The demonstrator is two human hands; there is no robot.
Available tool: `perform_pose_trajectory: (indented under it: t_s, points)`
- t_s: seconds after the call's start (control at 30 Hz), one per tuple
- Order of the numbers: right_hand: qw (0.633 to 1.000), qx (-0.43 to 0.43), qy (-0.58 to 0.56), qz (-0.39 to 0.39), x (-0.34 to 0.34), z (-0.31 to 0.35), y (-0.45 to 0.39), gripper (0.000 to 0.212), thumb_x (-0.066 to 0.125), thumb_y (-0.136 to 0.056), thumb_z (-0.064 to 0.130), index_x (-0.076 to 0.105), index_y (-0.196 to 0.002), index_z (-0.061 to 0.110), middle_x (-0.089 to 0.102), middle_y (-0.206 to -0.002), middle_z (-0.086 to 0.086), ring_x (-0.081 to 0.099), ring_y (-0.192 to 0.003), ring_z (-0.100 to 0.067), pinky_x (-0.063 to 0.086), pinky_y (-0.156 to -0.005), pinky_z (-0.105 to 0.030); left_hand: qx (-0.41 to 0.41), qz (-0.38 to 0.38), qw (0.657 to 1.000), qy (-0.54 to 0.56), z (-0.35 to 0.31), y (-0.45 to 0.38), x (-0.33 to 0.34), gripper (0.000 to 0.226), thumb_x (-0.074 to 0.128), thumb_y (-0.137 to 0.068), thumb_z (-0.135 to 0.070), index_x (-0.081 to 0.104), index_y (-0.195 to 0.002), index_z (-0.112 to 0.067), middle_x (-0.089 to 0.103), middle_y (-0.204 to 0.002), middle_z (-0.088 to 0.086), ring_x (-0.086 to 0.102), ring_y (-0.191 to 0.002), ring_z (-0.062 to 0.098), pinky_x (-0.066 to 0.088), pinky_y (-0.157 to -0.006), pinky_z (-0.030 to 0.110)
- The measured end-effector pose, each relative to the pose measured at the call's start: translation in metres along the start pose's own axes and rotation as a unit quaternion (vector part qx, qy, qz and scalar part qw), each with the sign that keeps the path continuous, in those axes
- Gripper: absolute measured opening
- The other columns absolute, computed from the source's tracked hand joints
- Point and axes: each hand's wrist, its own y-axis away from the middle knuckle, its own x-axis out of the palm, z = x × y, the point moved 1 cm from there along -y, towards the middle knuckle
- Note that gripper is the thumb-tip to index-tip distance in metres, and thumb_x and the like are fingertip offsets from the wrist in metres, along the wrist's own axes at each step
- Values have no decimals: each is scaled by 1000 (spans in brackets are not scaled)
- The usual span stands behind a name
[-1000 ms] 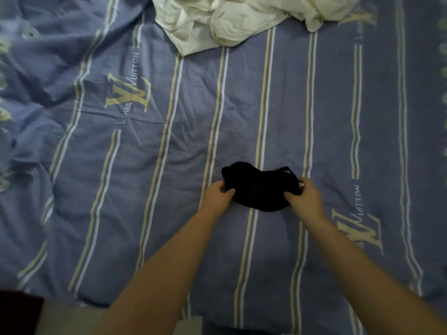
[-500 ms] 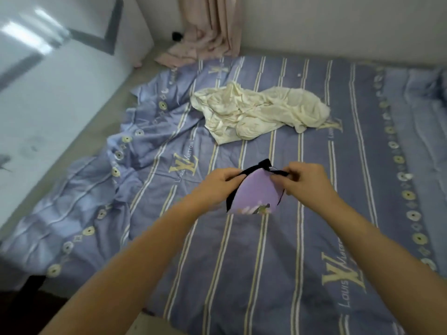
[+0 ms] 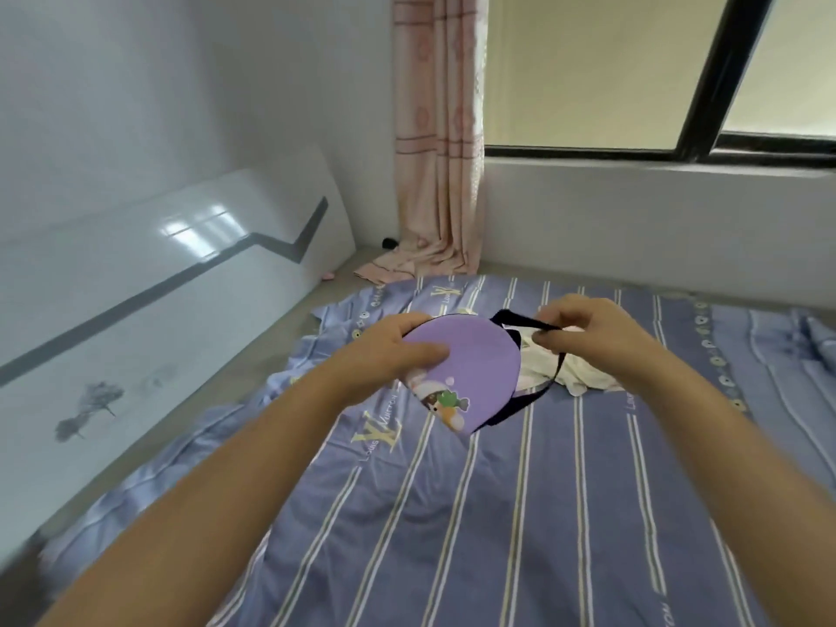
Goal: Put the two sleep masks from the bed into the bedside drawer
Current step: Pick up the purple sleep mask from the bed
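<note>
The fingers (image 3: pixel 420 350) of the left hand (image 3: pixel 398 350) are closed on the upper left edge of the sleep mask (image 3: pixel 470 377), with the thumb laid across its purple face. The fingers (image 3: pixel 549 338) of the right hand (image 3: pixel 588 337) are pinched on the black strap (image 3: pixel 538 328), which is drawn out to the right of the mask and loops down below it.

A second ago the mask was lying flat on the bed (image 3: pixel 452 513) with its black side up, and a hand was placed at each end of it. Now it is lifted clear of the bed and turned over, so that the purple side with a small cartoon print is shown. The view is also raised from the bedcover toward the wall and the window (image 3: pixel 588 74).

Beyond the mask, a crumpled cream cloth (image 3: pixel 574 373) is seen on the bed, partly hidden by the right hand. To the left of the mask, the white headboard (image 3: pixel 158 287) is seen.

It is judged that the first mask is now secured and can be carried away. The second mask and the bedside drawer are not seen in this view, so most of the task is probably not yet done.
</note>
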Motion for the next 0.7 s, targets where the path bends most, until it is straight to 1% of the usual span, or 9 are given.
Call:
perform_pose_trajectory:
  t_s: [0.07,0.13,0.2,0.3,0.37,0.5,0.6,0.67,0.7]
  points:
    - [982,37,-181,37,0,-1,1,26,54,-81,-7,61,-64,11,61,-57,2,59,-52,-4,48,-57,-15,-19,-2,1000,-8,4,6,-4,28,49,-92,-14,64,-73,-28,67,-56,-14,58,-51,-4,49,-55,14]
    - [959,59,-269,63,6,-4,1,30,48,-83,-8,62,-64,11,63,-50,2,58,-47,-7,46,-46,-17,-35,-20,998,-39,10,10,-5,31,43,-93,-20,57,-66,-25,55,-55,-13,49,-46,-5,41,-54,18]
    - [961,69,-255,84,14,-3,0,36,47,-84,-3,65,-59,15,62,-44,4,50,-44,-7,37,-38,-14,-52,-7,996,-77,13,13,-3,28,43,-90,-20,50,-64,-23,47,-61,-10,44,-50,-2,38,-55,17]
    - [981,95,-143,89,24,0,-4,40,51,-83,7,65,-47,18,57,-37,8,38,-33,-3,28,-33,-12,-87,43,985,-143,18,14,1,9,52,-88,-14,59,-84,-10,52,-77,1,50,-69,14,39,-63,24]
    - [982,119,-117,93,28,1,-8,31,53,-82,8,65,-54,16,56,-36,8,37,-29,-2,26,-32,-12,-93,45,974,-201,22,11,4,12,58,-84,-14,58,-89,-3,53,-82,6,51,-75,19,40,-65,29]
    - [990,78,-71,92,35,-2,-14,21,54,-81,5,62,-65,16,55,-31,8,43,-30,2,30,-34,-9,-77,-43,944,-319,30,-3,7,8,56,-82,-8,49,-79,-11,51,-83,8,47,-78,21,35,-67,31]
    - [992,34,12,119,36,-15,-11,21,59,-82,20,58,-61,23,56,-34,13,47,-36,3,32,-39,-6,-137,-104,958,-230,41,-8,1,13,52,-82,-4,46,-72,-11,46,-74,6,42,-71,21,29,-54,26]
    - [981,57,85,164,37,-27,-7,35,48,-87,37,60,-61,18,60,-46,16,51,-49,3,37,-49,-7,-174,-117,973,-95,46,-7,-3,14,50,-84,-3,50,-73,-12,47,-70,5,45,-63,19,33,-53,24]
    - [975,76,115,174,37,-34,-8,43,39,-91,39,62,-64,14,63,-56,14,53,-58,-1,38,-55,-11,-181,-118,976,-20,47,-6,-4,18,50,-86,-2,52,-73,-15,51,-70,4,48,-60,17,38,-52,24]
